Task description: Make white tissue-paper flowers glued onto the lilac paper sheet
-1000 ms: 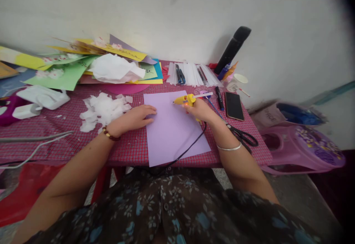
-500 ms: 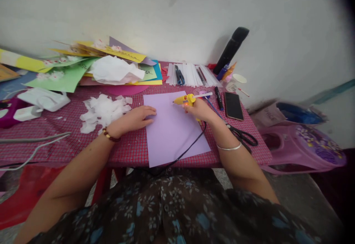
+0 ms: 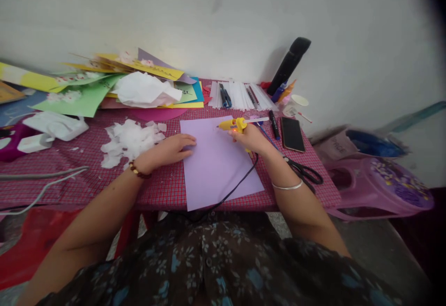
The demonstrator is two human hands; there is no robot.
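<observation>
A purple sheet of paper (image 3: 216,171) lies on the checked tablecloth in front of me. My left hand (image 3: 176,148) rests flat on its left edge, fingers apart and holding nothing. Wrapped round a yellow glue gun (image 3: 228,124), my right hand (image 3: 249,137) is over the upper right of the sheet. The gun's nozzle points left, close to the paper; whether it touches cannot be made out. A white stick juts from its back, and its black cord crosses the sheet. Torn white tissue pieces (image 3: 130,139) lie left of the sheet.
Coloured cards (image 3: 83,94) and crumpled white paper (image 3: 146,90) lie at the back left. White sticks (image 3: 240,94) and a stapler (image 3: 225,96) are behind the sheet. At the right are a marker (image 3: 274,125), a phone (image 3: 292,134), scissors (image 3: 306,172) and a pink stool (image 3: 365,185).
The glue gun has shifted very slightly, its back stick now reaching a little further right. My left hand stays in place on the sheet.
</observation>
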